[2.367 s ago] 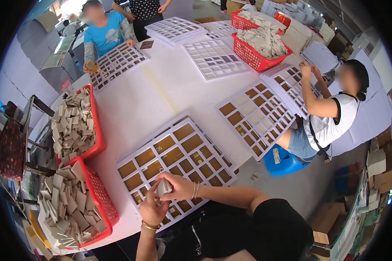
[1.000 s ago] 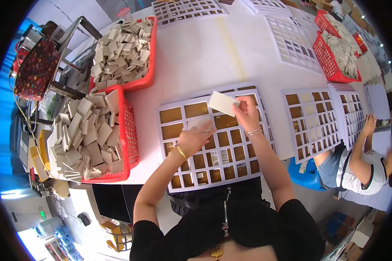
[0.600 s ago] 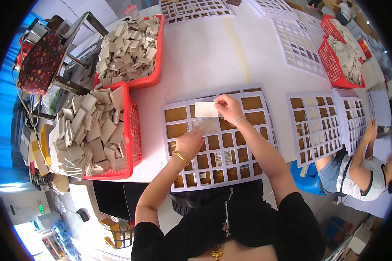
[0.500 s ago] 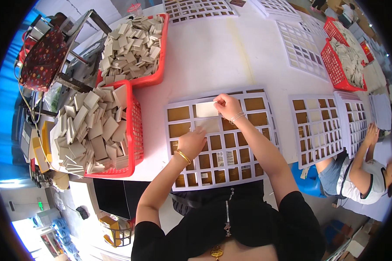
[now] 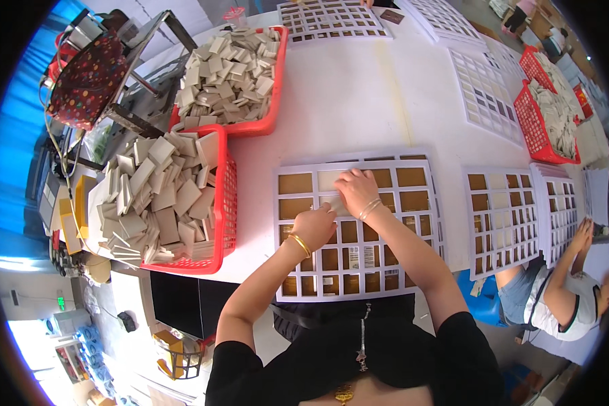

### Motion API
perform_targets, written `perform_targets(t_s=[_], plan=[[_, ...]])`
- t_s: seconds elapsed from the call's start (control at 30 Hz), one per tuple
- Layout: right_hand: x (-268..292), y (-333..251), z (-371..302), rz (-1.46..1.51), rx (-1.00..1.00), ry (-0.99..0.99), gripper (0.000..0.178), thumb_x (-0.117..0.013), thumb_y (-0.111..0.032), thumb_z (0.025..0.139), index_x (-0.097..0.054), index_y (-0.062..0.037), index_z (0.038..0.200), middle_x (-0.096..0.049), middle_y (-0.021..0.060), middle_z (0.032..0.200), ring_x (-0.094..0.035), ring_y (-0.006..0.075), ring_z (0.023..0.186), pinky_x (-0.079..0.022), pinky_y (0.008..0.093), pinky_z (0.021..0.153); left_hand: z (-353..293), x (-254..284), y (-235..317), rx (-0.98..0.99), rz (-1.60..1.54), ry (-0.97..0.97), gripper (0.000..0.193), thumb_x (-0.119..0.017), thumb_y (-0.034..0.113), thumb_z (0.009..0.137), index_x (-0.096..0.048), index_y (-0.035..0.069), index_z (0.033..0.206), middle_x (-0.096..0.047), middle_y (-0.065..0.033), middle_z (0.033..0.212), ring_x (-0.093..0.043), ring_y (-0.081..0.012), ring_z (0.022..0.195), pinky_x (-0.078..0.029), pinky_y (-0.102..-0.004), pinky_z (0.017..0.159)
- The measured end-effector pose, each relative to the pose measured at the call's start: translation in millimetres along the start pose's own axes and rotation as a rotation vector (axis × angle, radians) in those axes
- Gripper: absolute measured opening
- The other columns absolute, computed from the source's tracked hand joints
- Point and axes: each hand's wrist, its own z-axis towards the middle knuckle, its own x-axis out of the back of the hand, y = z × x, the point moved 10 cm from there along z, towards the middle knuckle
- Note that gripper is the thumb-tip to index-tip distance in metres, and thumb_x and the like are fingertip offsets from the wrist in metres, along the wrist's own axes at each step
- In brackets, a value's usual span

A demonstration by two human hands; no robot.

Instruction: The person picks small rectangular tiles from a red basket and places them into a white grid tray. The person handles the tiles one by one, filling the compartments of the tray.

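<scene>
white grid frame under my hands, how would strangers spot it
On the white table, look right of the nearer red plastic basket. The white rectangular grid frame lies at the near edge, set apart by your left hand and right hand over it.

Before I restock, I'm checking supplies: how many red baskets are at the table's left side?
2: the nearer red plastic basket and the farther red plastic basket, just beyond it; none seems hidden.

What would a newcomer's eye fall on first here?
Probably the red baskets heaped with pale pieces at left. Then the left hand and right hand, close together on a white frame at centre. A dotted bag also stands out, upper left.
</scene>
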Motion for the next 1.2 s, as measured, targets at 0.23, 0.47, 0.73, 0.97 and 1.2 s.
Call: perform_targets(t_s=[0.23, 0.47, 0.73, 0.97, 1.2], plan=[[-13, -3, -8, -0.033, -0.079, -0.219, 0.020, -0.062, -0.017, 0.080, -0.064, -0.0122, 0.099, -0.060, 0.0045, 0.104, -0.056, 0.0225, 0.100, -0.040, 0.0432, 0.089, 29, 92, -38, -0.004, -0.298, 0.448, 0.014, -0.058, 0.014, 0.082, -0.068, 0.016, 0.091, -0.066, -0.0087, 0.078, -0.063, -0.0277, 0.068, -0.050, -0.0384, 0.061], [-22, -5, -3, -0.058, -0.068, -0.282, 0.017, -0.056, -0.017, 0.083, -0.066, -0.0083, 0.094, -0.061, 0.0058, 0.097, -0.058, 0.0247, 0.092, -0.044, 0.0412, 0.082, 102, 220, -163, 0.259, -0.089, 0.903, 0.028, -0.065, 0.016, 0.077, -0.057, 0.015, 0.103, -0.056, -0.0101, 0.110, -0.062, -0.0344, 0.084, -0.051, -0.0460, 0.065], [-11, -11, -2, -0.013, -0.054, -0.175, 0.018, -0.055, -0.012, 0.079, -0.066, -0.0027, 0.091, -0.060, 0.0086, 0.092, -0.058, 0.0242, 0.084, -0.046, 0.0364, 0.075, 200, 215, -260, 0.481, 0.327, 0.278, 0.094, -0.078, 0.024, 0.070, -0.022, 0.028, 0.145, -0.015, -0.0119, 0.154, -0.053, -0.0303, 0.119, -0.054, -0.0416, 0.083], [-8, -9, -7, 0.018, -0.073, -0.129, 0.020, -0.056, -0.012, 0.078, -0.065, -0.0039, 0.094, -0.059, 0.0062, 0.093, -0.057, 0.0221, 0.085, -0.046, 0.0350, 0.072, 238, 194, -274, 0.332, 0.184, 0.154, 0.091, -0.078, 0.018, 0.068, -0.025, 0.025, 0.143, -0.016, -0.0067, 0.155, -0.054, -0.0311, 0.118, -0.050, -0.0424, 0.092], [-9, -11, -5, -0.002, -0.078, -0.136, 0.018, -0.056, -0.013, 0.078, -0.065, -0.0049, 0.091, -0.058, 0.0043, 0.092, -0.057, 0.0207, 0.083, -0.047, 0.0345, 0.069, 216, 201, -280, 0.258, 0.045, 0.407, 0.046, -0.068, 0.012, 0.073, -0.056, 0.016, 0.117, -0.039, -0.0086, 0.139, -0.059, -0.0325, 0.107, -0.051, -0.0425, 0.086]])
